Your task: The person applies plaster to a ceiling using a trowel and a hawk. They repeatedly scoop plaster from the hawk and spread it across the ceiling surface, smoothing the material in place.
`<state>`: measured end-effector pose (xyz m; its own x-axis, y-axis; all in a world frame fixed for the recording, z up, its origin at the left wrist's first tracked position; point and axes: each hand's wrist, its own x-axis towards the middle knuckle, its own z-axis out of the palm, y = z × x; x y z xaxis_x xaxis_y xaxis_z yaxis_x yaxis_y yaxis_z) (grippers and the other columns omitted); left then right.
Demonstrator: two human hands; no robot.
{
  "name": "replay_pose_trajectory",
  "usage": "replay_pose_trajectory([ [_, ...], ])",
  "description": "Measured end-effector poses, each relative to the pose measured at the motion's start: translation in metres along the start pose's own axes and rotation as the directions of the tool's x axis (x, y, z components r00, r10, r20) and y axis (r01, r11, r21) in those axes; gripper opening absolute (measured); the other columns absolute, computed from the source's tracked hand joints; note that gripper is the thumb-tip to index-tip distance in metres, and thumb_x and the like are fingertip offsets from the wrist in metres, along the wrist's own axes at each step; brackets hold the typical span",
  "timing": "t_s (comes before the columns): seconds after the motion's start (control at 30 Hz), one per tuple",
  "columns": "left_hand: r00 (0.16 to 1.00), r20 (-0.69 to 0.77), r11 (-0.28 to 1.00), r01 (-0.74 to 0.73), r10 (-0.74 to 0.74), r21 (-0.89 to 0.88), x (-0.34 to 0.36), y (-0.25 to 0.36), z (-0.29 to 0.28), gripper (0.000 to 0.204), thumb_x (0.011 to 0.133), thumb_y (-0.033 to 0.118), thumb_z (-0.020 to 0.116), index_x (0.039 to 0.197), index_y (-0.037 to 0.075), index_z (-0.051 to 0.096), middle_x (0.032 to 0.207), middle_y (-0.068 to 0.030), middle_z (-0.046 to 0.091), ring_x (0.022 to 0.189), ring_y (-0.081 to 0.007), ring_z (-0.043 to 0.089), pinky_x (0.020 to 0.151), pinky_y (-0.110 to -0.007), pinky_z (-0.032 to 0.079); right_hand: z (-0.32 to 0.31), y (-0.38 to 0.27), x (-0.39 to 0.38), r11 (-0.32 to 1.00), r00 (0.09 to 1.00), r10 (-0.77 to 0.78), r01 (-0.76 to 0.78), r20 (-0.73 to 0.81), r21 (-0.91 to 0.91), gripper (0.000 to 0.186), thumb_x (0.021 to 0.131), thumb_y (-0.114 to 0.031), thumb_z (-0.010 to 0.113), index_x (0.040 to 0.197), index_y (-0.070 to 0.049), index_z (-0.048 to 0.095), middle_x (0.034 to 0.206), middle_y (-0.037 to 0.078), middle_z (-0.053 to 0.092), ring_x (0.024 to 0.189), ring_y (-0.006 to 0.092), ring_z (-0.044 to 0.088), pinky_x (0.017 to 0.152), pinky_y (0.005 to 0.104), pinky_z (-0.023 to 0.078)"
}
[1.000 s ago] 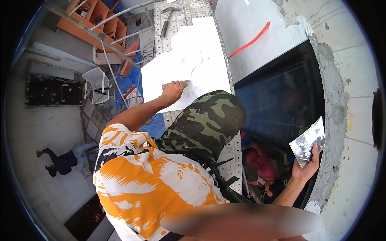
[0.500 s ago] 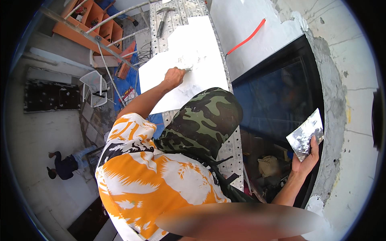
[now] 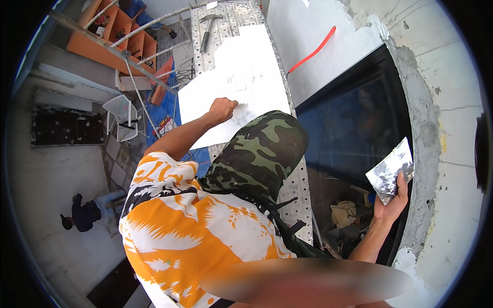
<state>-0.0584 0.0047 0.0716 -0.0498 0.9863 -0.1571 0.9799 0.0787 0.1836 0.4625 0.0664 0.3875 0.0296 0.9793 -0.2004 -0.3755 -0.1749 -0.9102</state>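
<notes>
My left hand (image 3: 223,110) is closed over a large white sheet (image 3: 205,90) that lies on a perforated metal plank. A small greyish object shows at its fingertips, too little of it to name. Grey smudges mark the sheet around there. Off to the right, my right hand (image 3: 392,201) grips a thin, shiny rectangular metal plate (image 3: 392,172) by its lower edge, thumb across its face. Whitish and dark smears cover the plate. It is held up beside the dark window frame, close to the rough wall edge.
A claw hammer (image 3: 207,35) rests on the perforated plank (image 3: 233,15) beyond the sheet. Scaffold rails (image 3: 110,45) run along the left. My camouflage-clad leg (image 3: 257,154) lies over the plank. A dark window (image 3: 354,118) and a red tube (image 3: 313,50) are at right. Two other people are visible lower down.
My left hand has slid a little nearer to me across the sheet, still closed. The right hand and its metal plate have hardly moved.
</notes>
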Motion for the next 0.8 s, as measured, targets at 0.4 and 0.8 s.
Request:
replay_pose_trajectory([
  [0.4, 0.999, -0.018, 0.999, 0.031, -0.032, -0.036, -0.001, 0.006, 0.002, 0.032, 0.078, 0.006, 0.056, 0.106, 0.008, 0.071, 0.079, -0.0222, 0.071, 0.080, -0.0374, 0.071, 0.070, -0.048, 0.056, -0.006, 0.012, 0.012, 0.999, 0.998, 0.035, -0.033, -0.052, 0.040, 0.038, 0.099, -0.018, 0.061, 0.133, -0.001, 0.057, 0.123, 0.009, 0.066, 0.111, 0.0219, 0.066, 0.097, 0.0420, 0.052],
  [0.8, 0.671, -0.232, 0.076, -0.255, -0.704, -0.964, -0.051, 0.017, -0.071, 0.020, 0.102, 0.012, 0.061, 0.116, 0.000, 0.066, 0.100, 0.0029, 0.067, 0.090, -0.0058, 0.054, 0.081, -0.023, 0.045, 0.092, 0.156, 0.097, 0.929, 0.918, 0.317, -0.352, 0.238, 0.117, 0.037, 0.100, -0.020, 0.059, 0.134, -0.004, 0.056, 0.126, 0.008, 0.066, 0.114, 0.0240, 0.065, 0.098, 0.0430, 0.053],
])
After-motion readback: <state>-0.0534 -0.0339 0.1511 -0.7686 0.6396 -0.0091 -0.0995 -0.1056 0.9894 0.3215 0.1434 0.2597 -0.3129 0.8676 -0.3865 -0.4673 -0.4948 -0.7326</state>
